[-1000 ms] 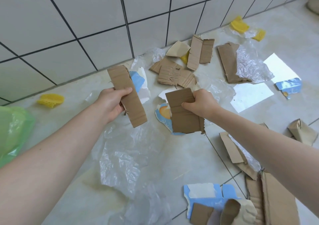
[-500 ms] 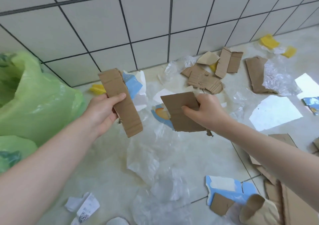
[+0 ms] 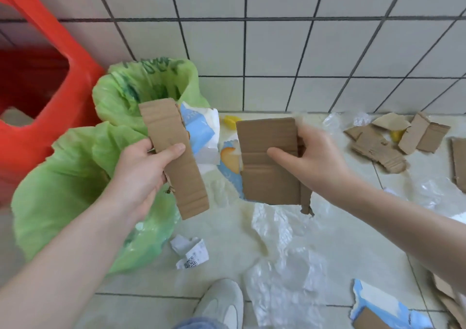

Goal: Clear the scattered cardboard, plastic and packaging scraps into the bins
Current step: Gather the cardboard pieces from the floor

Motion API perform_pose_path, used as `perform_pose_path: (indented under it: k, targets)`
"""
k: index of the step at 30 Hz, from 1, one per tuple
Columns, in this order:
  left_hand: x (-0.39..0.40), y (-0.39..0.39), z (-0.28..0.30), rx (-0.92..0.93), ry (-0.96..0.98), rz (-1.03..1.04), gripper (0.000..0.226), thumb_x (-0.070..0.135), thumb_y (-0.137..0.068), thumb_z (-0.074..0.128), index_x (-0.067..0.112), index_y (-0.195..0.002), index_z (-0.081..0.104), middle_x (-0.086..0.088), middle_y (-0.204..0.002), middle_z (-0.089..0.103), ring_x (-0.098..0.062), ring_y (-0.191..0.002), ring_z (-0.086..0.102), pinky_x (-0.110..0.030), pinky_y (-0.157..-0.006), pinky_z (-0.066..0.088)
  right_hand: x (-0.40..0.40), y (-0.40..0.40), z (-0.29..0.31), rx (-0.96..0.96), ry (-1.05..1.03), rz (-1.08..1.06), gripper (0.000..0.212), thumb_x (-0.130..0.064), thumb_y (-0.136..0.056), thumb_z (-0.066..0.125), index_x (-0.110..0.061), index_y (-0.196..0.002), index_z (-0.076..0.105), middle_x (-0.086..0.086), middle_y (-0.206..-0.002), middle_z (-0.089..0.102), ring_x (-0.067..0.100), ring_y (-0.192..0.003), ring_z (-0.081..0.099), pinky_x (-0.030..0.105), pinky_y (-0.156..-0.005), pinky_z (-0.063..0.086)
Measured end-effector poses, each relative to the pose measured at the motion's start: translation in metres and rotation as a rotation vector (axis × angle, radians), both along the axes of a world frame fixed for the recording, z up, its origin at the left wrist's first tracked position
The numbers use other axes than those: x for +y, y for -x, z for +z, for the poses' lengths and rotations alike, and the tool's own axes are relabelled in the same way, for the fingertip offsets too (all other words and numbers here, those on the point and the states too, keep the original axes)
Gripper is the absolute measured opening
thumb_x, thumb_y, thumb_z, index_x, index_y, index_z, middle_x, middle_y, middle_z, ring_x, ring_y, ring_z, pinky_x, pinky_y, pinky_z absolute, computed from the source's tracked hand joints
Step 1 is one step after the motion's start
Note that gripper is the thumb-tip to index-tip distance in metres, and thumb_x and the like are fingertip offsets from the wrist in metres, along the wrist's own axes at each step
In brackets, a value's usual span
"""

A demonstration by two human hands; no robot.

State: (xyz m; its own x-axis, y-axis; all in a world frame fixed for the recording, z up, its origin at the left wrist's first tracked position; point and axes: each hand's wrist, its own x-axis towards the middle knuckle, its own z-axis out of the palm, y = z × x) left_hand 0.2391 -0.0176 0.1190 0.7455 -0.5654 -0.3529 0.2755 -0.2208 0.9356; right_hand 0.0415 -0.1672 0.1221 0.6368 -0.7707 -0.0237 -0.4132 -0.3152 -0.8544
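While 2 green-bagged bins [image 3: 75, 177] stand by the wall, the left hand [image 3: 141, 174] grips 1 long cardboard strip [image 3: 176, 159] above the nearer bin's rim, thumb curled across it. Right of the bins, the right hand [image 3: 310, 157] pinches 1 wider cardboard piece [image 3: 267, 162]. 1 red crate [image 3: 37, 81] sits left of them; 1 crumpled receipt [image 3: 191, 253] lies just beside the nearer bin
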Motion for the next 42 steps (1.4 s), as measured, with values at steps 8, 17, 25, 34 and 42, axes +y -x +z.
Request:
perform_pose_path:
  k: [8, 17, 25, 34, 42]
  targets:
    - [0.085, -0.050, 0.023, -0.325, -0.048, 0.224, 0.018, 0.009, -0.083, 0.069, 0.023, -0.094, 0.071, 0.002, -0.097, 0.075, -0.017, -0.092, 0.070, -0.043, -0.088, 0.054, 0.042, -0.073, 0.049, -0.217, -0.123, 0.121, 0.019, -0.014, -0.082, 0.068, -0.029, -0.093, 0.065, -0.014, -0.087, 0.072, -0.002, -0.080, 0.069, 0.019, -0.071, 0.058]
    - [0.102, -0.068, -0.001, -0.607, -0.343, 0.246, 0.008, 0.017, -0.081, 0.065, 0.013, -0.076, 0.061, -0.004, -0.071, 0.064, -0.021, -0.065, 0.048, -0.035, -0.059, 0.039, 0.088, -0.154, 0.032, -0.182, -0.316, 0.169, 0.026, -0.020, -0.084, 0.067, -0.015, -0.109, 0.064, -0.002, -0.101, 0.071, 0.014, -0.092, 0.067, 0.032, -0.079, 0.057]
    - [0.120, -0.081, -0.002, -0.514, -0.125, 0.410, 0.022, 0.015, -0.077, 0.064, 0.027, -0.094, 0.067, 0.005, -0.094, 0.072, -0.022, -0.094, 0.068, -0.044, -0.082, 0.053, 0.099, -0.192, -0.003, 0.086, -0.359, 0.245, 0.031, -0.025, -0.084, 0.061, -0.011, -0.111, 0.059, 0.006, -0.106, 0.066, 0.023, -0.097, 0.064, 0.042, -0.087, 0.055]
    - [0.114, -0.076, -0.035, -0.322, -0.234, 0.317, 0.017, 0.010, -0.081, 0.067, 0.024, -0.088, 0.060, -0.006, -0.093, 0.065, -0.027, -0.089, 0.061, -0.042, -0.082, 0.049, 0.114, -0.229, -0.001, 0.473, -0.003, 0.442, 0.038, -0.013, -0.088, 0.056, -0.002, -0.122, 0.042, 0.016, -0.117, 0.051, 0.028, -0.086, 0.050, 0.026, -0.052, 0.039]
    - [0.112, -0.078, -0.037, -0.296, -0.465, 0.075, 0.025, 0.019, -0.087, 0.065, 0.018, -0.108, 0.053, 0.008, -0.096, 0.060, -0.019, -0.091, 0.063, -0.046, -0.087, 0.053, 0.135, -0.232, -0.021, 0.339, -0.167, 0.494, 0.032, -0.024, -0.093, 0.046, -0.004, -0.116, 0.056, 0.012, -0.100, 0.061, 0.026, -0.080, 0.057, 0.030, -0.062, 0.045]
